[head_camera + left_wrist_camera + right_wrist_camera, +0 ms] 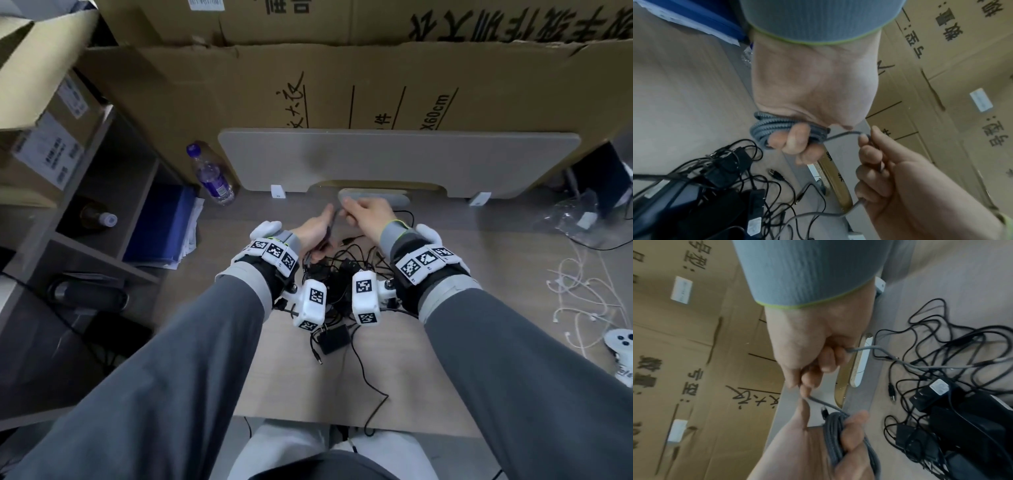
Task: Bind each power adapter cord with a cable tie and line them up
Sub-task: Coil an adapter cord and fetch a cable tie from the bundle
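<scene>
My left hand (313, 230) grips a coil of grey braided cord (764, 128), fingers curled round the loops, raised above the desk's far middle. My right hand (368, 212) sits close beside it and pinches the free grey strand (861, 348), which runs from the coil through its fingers and down to the pile. In the right wrist view the left hand (849, 426) holds the coil (833, 436) at the bottom. A tangle of black power adapters and cords (337, 274) lies under my wrists, with one black adapter (334, 339) nearer me. No cable tie shows.
A water bottle (210, 174) and a blue folder (164, 226) stand at the left. A grey board (394, 161) leans on cardboard boxes (342, 85) behind. White cables (582, 298), a plastic bag (582, 216) and a white controller (620, 341) lie at the right. A loose USB plug (774, 173) rests beside the pile.
</scene>
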The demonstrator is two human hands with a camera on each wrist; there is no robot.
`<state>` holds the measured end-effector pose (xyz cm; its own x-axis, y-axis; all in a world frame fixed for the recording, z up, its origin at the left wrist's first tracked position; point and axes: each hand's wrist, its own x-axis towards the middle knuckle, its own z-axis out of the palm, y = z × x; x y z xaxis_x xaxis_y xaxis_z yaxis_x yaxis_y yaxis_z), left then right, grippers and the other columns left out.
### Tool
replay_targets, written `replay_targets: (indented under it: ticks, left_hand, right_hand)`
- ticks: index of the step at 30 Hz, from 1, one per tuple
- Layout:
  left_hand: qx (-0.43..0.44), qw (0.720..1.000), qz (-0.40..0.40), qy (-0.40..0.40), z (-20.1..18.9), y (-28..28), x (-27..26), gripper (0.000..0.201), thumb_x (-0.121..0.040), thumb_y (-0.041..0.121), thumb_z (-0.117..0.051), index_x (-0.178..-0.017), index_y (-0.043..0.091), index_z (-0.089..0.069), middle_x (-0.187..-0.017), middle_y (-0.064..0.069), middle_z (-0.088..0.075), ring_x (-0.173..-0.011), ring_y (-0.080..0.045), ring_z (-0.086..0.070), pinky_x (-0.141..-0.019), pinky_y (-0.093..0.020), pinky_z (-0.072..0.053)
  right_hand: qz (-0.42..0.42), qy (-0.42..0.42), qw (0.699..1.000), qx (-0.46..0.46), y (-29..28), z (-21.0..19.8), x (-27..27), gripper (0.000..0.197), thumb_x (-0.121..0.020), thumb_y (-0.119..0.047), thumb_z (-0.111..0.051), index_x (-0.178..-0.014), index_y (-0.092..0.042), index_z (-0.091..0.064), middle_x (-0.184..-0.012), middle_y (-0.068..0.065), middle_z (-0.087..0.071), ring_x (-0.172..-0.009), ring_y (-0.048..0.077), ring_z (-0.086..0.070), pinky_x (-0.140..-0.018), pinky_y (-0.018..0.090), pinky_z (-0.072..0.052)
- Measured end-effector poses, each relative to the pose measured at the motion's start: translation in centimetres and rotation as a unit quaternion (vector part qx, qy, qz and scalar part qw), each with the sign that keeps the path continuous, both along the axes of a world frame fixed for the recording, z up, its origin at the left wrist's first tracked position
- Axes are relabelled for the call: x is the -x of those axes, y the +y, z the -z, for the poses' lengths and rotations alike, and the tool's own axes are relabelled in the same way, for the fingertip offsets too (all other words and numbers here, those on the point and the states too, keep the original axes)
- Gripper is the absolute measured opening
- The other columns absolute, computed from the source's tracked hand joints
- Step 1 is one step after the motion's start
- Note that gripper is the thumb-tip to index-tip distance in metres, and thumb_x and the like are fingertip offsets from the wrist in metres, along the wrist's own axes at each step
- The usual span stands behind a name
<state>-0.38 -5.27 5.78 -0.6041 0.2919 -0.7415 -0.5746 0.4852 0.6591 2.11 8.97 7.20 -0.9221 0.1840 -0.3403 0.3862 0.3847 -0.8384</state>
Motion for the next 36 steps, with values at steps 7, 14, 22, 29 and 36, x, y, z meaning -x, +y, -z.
replay_targets:
  ticks: [7, 14, 22, 29, 36]
  left_hand:
    - [-0.135, 0.968, -0.21, -0.025, -1.2, 0.0, 2.6, 0.068, -0.095, 0.067, -0.028, -0.112, 0.007, -0.055, -0.056, -0.001, -0.063, -0.04, -0.015, -0.05, -0.043, -0.018, -0.035]
    - [-0.132, 0.988, -0.059, -0.047, -2.5, -0.7, 2.0, 0.066, -0.103, 0.052, -0.028, -0.097, 0.0, -0.068, -0.042, 0.01, -0.026, -0.032, -0.008, -0.016, -0.038, -0.022, -0.013]
    - [-0.014, 1.0, 0.005, -0.024, -0.6, -0.1, -0.3, 0.078, -0.096, 0.068, -0.022, -0.09, 0.003, -0.065, -0.042, 0.005, -0.045, -0.035, -0.011, -0.023, -0.044, -0.017, -0.02]
    - [-0.038, 0.987, -0.153, 0.037, -0.2, -0.1, 1.6, 0.054, -0.099, 0.054, -0.038, -0.077, 0.008, -0.053, -0.068, -0.007, -0.055, -0.051, -0.019, -0.049, -0.047, -0.024, -0.04]
    - [-0.222, 0.951, -0.213, -0.021, -1.9, 0.1, 2.5, 0.054, -0.103, 0.049, -0.033, -0.097, 0.005, -0.063, -0.05, 0.007, -0.038, -0.039, -0.008, -0.026, -0.043, -0.022, -0.022]
  right_hand:
    - [-0.156, -0.095, 0.972, 0.145, -2.3, 0.6, -2.7, 0.016, -0.097, -0.017, -0.059, -0.107, -0.013, -0.07, -0.059, -0.004, -0.063, -0.041, 0.012, -0.034, -0.038, 0.018, -0.027]
    - [-0.041, -0.127, 0.986, -0.096, 0.7, 4.2, -3.5, 0.043, -0.093, -0.052, -0.055, -0.071, -0.019, -0.07, -0.052, -0.005, -0.052, -0.049, 0.018, -0.045, -0.052, 0.027, -0.034]
    - [-0.017, -0.03, 0.993, -0.112, 0.3, 0.9, 0.3, 0.044, -0.09, -0.058, -0.055, -0.07, -0.019, -0.062, -0.061, -0.004, -0.056, -0.06, 0.017, -0.052, -0.064, 0.031, -0.04]
    - [-0.095, -0.029, 0.983, 0.156, -2.3, 1.0, -1.8, 0.01, -0.098, -0.008, -0.054, -0.095, -0.012, -0.063, -0.067, 0.003, -0.067, -0.037, 0.008, -0.04, -0.039, 0.018, -0.035]
    - [-0.084, -0.072, 0.982, 0.153, -1.3, 3.0, -3.6, 0.028, -0.098, -0.026, -0.059, -0.092, 0.0, -0.068, -0.06, 0.001, -0.053, -0.039, 0.008, -0.033, -0.038, 0.017, -0.026]
